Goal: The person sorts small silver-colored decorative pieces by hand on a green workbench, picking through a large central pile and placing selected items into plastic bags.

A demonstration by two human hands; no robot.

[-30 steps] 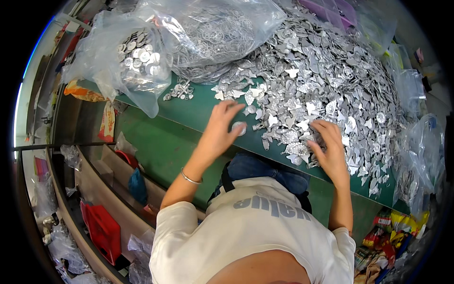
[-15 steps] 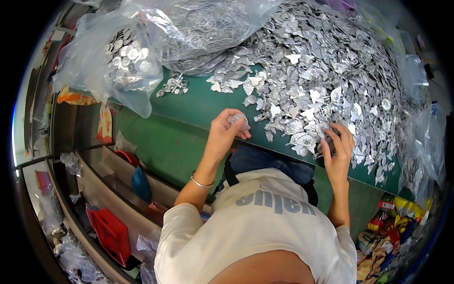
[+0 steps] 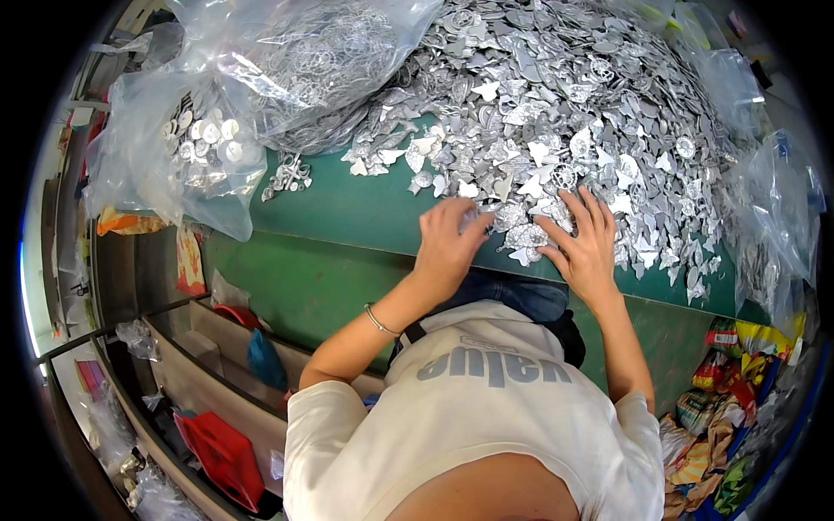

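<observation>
Far left: clear plastic bag point(image 3: 187, 156) of round silver discs, slumped over green desk point(image 3: 347, 213) edge. Centre: left hand point(image 3: 447, 247), grip curled, pinching a silver piece at the heap's near edge. Right hand point(image 3: 586, 247), grip spread flat on silver metal pieces point(image 3: 565, 113). Lower right: colourful wrappers point(image 3: 725, 391).

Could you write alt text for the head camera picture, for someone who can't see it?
Seen from above, a person's left hand and right hand rest on the near edge of a big heap of small silver metal pieces on a green table. Clear plastic bags of similar pieces lie at the left.
</observation>
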